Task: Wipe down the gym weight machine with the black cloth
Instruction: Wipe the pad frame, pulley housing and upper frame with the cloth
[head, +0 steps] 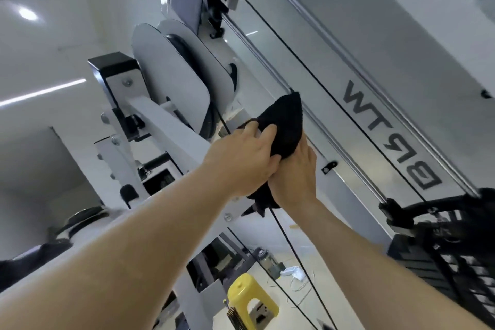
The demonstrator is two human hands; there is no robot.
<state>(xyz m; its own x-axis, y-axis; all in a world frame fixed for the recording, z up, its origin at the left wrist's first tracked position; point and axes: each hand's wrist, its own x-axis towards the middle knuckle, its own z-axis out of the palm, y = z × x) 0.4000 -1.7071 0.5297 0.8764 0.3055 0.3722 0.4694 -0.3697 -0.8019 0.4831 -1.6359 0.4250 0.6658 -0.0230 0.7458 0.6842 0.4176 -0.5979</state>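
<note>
Both hands clutch the black cloth (286,126) against the white frame of the weight machine (171,126), just below the oval pulley covers (171,83). The left hand (241,158) curls its fingers over the cloth's near fold, and the right hand (294,174) grips the bunched lower end. A chrome guide rod (267,65) and a black cable (348,114) run close past the cloth's upper tip, hemming that side. Beyond them lies the broad lettered shroud (401,61). A dark weight stack (455,270) sits lower right. A yellow stool (249,295) stands on the floor, well apart.
</note>
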